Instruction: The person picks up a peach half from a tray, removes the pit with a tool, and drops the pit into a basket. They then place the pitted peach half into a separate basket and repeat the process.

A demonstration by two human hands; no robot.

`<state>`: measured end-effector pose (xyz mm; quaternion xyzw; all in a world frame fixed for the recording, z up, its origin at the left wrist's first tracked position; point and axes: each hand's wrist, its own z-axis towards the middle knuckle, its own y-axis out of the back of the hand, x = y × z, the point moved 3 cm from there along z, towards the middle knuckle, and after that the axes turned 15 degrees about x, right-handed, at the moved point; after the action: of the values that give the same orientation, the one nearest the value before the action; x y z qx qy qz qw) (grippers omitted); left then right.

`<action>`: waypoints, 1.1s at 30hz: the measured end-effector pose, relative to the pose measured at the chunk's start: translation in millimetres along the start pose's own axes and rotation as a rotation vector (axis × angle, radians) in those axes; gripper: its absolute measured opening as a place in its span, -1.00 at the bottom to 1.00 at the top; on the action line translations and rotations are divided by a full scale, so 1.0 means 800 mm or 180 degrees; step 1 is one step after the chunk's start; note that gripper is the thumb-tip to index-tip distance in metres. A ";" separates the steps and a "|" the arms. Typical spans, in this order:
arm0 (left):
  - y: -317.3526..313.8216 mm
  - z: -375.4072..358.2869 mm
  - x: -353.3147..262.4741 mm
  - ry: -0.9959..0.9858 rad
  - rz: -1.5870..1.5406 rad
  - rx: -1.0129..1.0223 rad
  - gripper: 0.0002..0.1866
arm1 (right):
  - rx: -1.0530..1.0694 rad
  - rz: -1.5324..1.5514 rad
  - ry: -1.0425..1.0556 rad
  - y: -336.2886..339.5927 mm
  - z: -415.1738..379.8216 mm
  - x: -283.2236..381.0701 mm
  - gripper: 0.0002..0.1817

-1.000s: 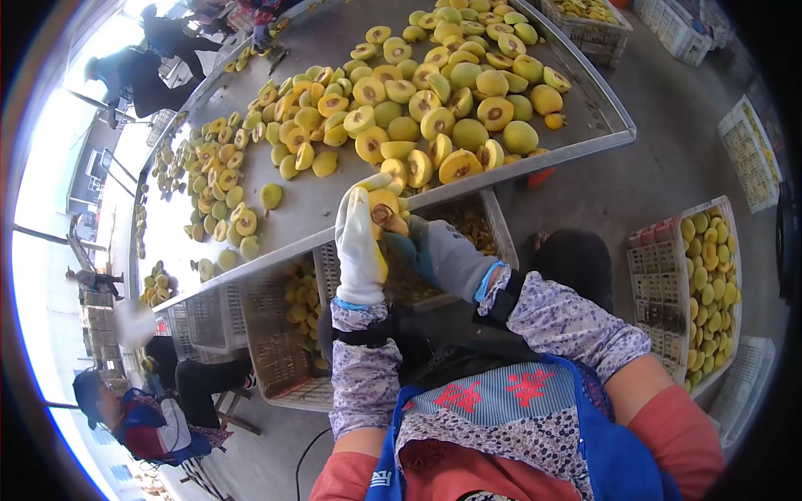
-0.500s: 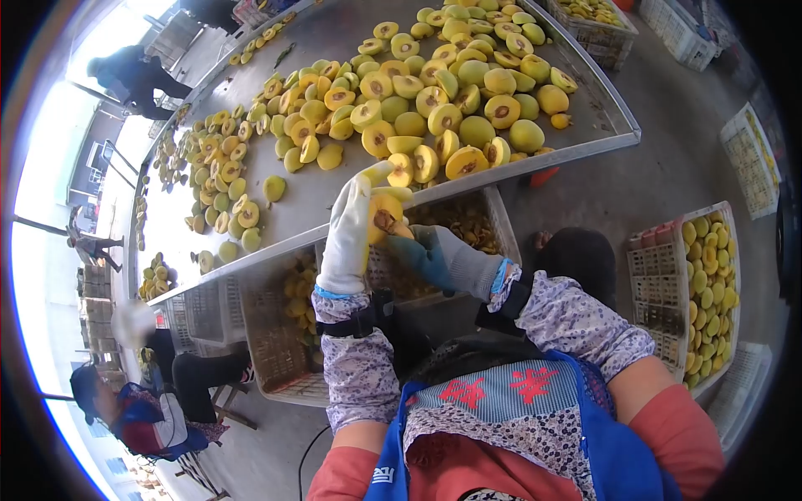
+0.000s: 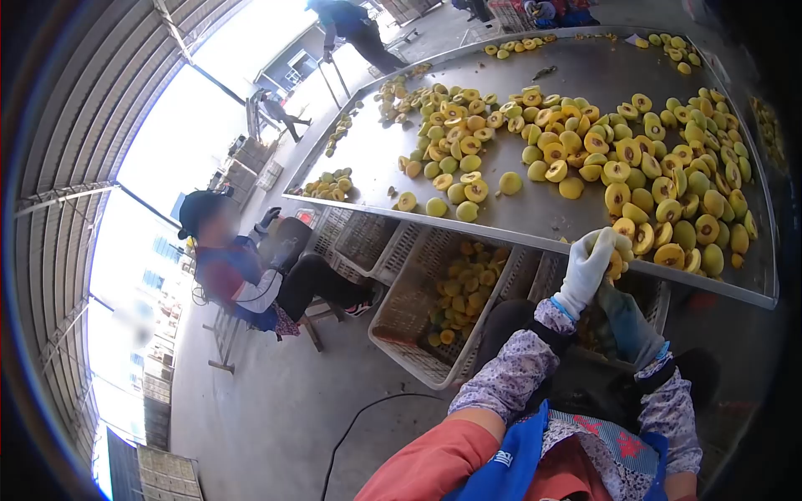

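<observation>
My left hand (image 3: 587, 269), in a white glove, is closed around a yellow peach half (image 3: 616, 265) at the near edge of the metal table (image 3: 543, 215). My right hand (image 3: 628, 324), in a blue-grey glove, is just below it with curled fingers against the fruit. Whatever those fingers grip is hidden. Beyond my hands lies a large pile of halved peaches (image 3: 660, 179), several with brown pits or hollows facing up.
Under the table stands a plastic crate (image 3: 391, 330) partly filled with peach halves, beside other crates (image 3: 368, 238). A co-worker (image 3: 238, 267) sits at the left; another person (image 3: 355, 33) stands beyond the table. A black cable (image 3: 355, 424) crosses the floor.
The view has swung left, so table and hands appear farther right and the seated co-worker shows more fully. My hands stay together around the peach half.
</observation>
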<state>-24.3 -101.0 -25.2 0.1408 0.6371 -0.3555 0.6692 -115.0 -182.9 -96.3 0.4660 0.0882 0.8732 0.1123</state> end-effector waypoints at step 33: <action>0.050 0.161 0.007 0.1428 0.3807 0.0369 -0.21 | 0.1175 -0.1311 -0.2252 0.039 0.008 0.017 -0.55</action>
<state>98.4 -157.0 -22.2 0.5787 0.5528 0.0835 0.5937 -120.5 -208.6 -73.4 0.7210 0.2896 0.5891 0.2220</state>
